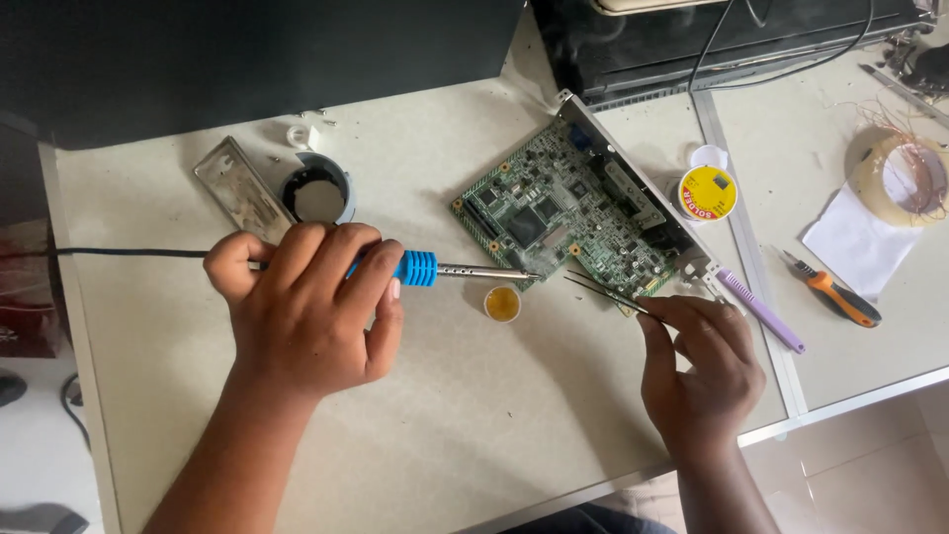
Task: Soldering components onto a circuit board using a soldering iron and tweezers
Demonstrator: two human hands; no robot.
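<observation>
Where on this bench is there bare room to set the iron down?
Bare tabletop lies along the near edge between the left hand and right hand. Another patch: far left, above the cord. Crowded: around the circuit board, flux pot, solder spool.

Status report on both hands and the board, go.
Left hand grips soldering iron, tip at circuit board edge. Right hand holds tweezers toward same edge. Small flux tin sits just below the tips.

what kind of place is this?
Likely an electronics repair bench. The left hand holds a blue-handled soldering iron at a green circuit board, the right hand holds thin metal tweezers, and a yellow-labelled solder spool sits nearby.
</observation>
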